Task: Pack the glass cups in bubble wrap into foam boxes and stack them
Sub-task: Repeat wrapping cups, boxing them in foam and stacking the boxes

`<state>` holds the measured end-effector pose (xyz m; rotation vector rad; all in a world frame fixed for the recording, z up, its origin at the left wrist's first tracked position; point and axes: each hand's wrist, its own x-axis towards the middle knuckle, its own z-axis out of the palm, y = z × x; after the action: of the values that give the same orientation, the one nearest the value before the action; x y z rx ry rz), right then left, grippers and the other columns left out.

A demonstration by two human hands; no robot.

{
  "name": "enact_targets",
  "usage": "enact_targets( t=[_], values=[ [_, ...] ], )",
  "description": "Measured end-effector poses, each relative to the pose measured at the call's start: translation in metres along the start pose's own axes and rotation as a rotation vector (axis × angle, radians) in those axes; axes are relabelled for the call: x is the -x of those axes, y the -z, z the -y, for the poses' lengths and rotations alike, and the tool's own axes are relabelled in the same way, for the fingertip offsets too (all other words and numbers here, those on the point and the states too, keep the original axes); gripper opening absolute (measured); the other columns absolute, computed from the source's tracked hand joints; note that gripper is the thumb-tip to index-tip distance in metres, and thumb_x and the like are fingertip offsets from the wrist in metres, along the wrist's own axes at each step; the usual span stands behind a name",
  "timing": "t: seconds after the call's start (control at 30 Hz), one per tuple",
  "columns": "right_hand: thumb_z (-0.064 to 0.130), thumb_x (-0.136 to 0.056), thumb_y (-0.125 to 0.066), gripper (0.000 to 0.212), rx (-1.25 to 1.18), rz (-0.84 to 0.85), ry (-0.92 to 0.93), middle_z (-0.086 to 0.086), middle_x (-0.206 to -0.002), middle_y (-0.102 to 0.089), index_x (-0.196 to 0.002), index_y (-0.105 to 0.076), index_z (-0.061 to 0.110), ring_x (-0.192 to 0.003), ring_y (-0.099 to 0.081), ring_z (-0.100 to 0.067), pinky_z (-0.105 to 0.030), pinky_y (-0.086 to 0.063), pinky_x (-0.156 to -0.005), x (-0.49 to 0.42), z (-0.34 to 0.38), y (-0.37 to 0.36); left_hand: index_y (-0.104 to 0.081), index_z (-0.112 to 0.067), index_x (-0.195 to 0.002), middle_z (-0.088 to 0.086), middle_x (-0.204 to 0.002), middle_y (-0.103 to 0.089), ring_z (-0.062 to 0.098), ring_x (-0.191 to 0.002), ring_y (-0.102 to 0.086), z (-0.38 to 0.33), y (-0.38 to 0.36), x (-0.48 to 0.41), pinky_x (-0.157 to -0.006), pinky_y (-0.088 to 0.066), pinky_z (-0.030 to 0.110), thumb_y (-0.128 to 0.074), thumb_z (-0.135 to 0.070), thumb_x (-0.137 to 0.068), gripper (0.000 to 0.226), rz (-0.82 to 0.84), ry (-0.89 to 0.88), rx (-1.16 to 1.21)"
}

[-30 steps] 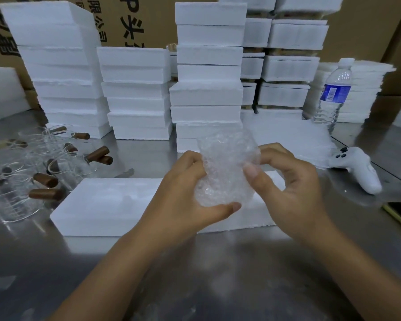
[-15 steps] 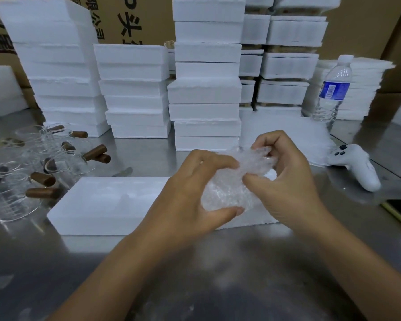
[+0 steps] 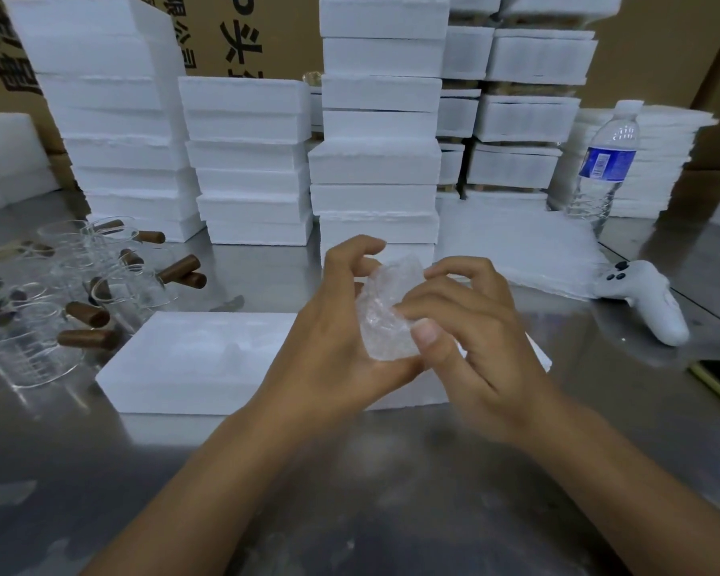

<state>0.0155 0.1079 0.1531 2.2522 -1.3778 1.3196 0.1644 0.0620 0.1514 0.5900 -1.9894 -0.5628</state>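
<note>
Clear bubble wrap [image 3: 385,315], presumably bundled round a glass cup, sat cradled in the curled fingers [image 3: 352,249] of your left hand [image 3: 333,330] above the foam box [image 3: 208,359] on the counter [image 3: 350,492], while your right hand [image 3: 474,347] pinched its edge, apparently tucking it shut.

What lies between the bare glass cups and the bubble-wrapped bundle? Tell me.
In the head view, the flat foam box lies between the glass cups and the bubble-wrapped bundle, which the left hand and right hand grip.
</note>
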Motion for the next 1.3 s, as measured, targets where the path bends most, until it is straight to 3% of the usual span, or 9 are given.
enact_targets(
  t=[0.2, 0.3, 0.4, 0.5, 0.67, 0.8, 1.0, 1.17, 1.3],
  values=[
    [0.053, -0.097, -0.020, 0.062, 0.089, 0.006, 0.026, 0.013, -0.095, -0.042, -0.085, -0.071, 0.019, -0.102, -0.032, -0.006, -0.027, -0.027, -0.087, -0.001, -0.003, 0.000, -0.014, -0.068, -0.117, -0.042, -0.114, -0.036, -0.009, -0.107, -0.051, 0.001, -0.003, 0.001, -0.078, -0.048, 0.011, -0.072, -0.055, -0.062, 0.080, 0.031, -0.037, 0.007],
    [0.048, -0.096, -0.030, 0.043, -0.079, -0.162, -0.079, 0.014, -0.109, -0.035, -0.105, -0.066, 0.026, -0.109, -0.039, -0.005, -0.016, -0.031, -0.095, -0.001, -0.004, 0.002, -0.019, -0.063, -0.117, -0.048, -0.112, -0.033, -0.011, -0.107, -0.050, 0.001, -0.002, -0.001, -0.077, -0.045, 0.005, -0.081, -0.048, -0.059, 0.086, -0.032, 0.010, 0.060],
    [0.039, -0.094, -0.038, 0.026, -0.188, -0.290, -0.250, 0.016, -0.108, -0.044, -0.112, -0.056, 0.033, -0.102, -0.044, 0.010, -0.003, -0.034, -0.086, -0.004, -0.008, 0.007, -0.025, -0.050, -0.120, -0.045, -0.117, -0.036, -0.016, -0.110, -0.047, 0.005, 0.004, -0.003, -0.082, -0.042, 0.002, -0.084, -0.043, -0.059, 0.086, -0.081, 0.069, 0.148],
    [0.036, -0.094, -0.049, 0.015, -0.376, -0.217, -0.455, 0.022, -0.086, -0.059, -0.106, -0.057, 0.038, -0.089, -0.056, 0.005, -0.010, -0.041, -0.081, -0.008, -0.011, 0.012, -0.030, -0.049, -0.120, -0.031, -0.118, -0.049, -0.009, -0.107, -0.054, 0.006, 0.007, -0.004, -0.081, -0.045, 0.006, -0.083, -0.037, -0.057, 0.083, -0.091, 0.156, 0.263],
    [0.021, -0.093, -0.054, 0.010, -0.651, -0.102, -0.637, 0.007, -0.067, -0.063, -0.094, -0.063, 0.017, -0.055, -0.057, -0.010, -0.026, -0.051, -0.069, -0.012, -0.011, 0.016, -0.040, -0.041, -0.114, -0.037, -0.106, -0.052, -0.008, -0.102, -0.056, 0.008, 0.006, -0.004, -0.077, -0.045, 0.007, -0.084, -0.032, -0.055, 0.073, -0.101, 0.176, 0.269],
    [0.015, -0.091, -0.056, 0.011, -0.724, -0.165, -0.646, 0.009, -0.061, -0.064, -0.081, -0.061, 0.014, -0.057, -0.056, -0.006, -0.019, -0.051, -0.061, -0.013, -0.013, 0.018, -0.042, -0.047, -0.110, -0.032, -0.111, -0.053, -0.005, -0.103, -0.056, 0.011, 0.005, -0.005, -0.080, -0.049, 0.013, -0.084, -0.045, -0.051, 0.072, -0.128, 0.232, 0.203],
    [0.013, -0.091, -0.057, 0.013, -0.693, -0.322, -0.693, 0.011, -0.058, -0.066, -0.080, -0.062, 0.015, -0.053, -0.059, -0.003, -0.016, -0.053, -0.061, -0.015, -0.018, 0.018, -0.035, -0.049, -0.113, -0.027, -0.102, -0.048, 0.005, -0.085, -0.061, 0.009, 0.005, -0.006, -0.066, -0.047, 0.012, -0.071, -0.067, -0.040, 0.084, -0.143, 0.335, 0.100],
    [0.015, -0.092, -0.058, 0.013, -0.640, -0.388, -0.772, 0.011, -0.057, -0.063, -0.079, -0.061, 0.015, -0.048, -0.057, -0.001, -0.015, -0.051, -0.060, -0.014, -0.024, 0.019, -0.044, -0.041, -0.110, -0.008, -0.097, -0.055, 0.005, -0.068, -0.062, 0.012, 0.008, -0.007, -0.068, -0.052, 0.015, -0.084, -0.028, -0.063, 0.063, -0.093, 0.354, 0.229],
    [0.017, -0.092, -0.058, 0.014, -0.616, -0.392, -0.810, 0.013, -0.055, -0.063, -0.078, -0.062, 0.016, -0.046, -0.056, 0.000, -0.015, -0.051, -0.060, -0.014, -0.027, 0.017, -0.046, -0.034, -0.113, -0.002, -0.099, -0.054, 0.001, -0.067, -0.061, 0.012, 0.008, -0.006, -0.062, -0.050, 0.014, -0.065, 0.009, -0.081, 0.056, -0.034, 0.343, 0.299]
  ],
)
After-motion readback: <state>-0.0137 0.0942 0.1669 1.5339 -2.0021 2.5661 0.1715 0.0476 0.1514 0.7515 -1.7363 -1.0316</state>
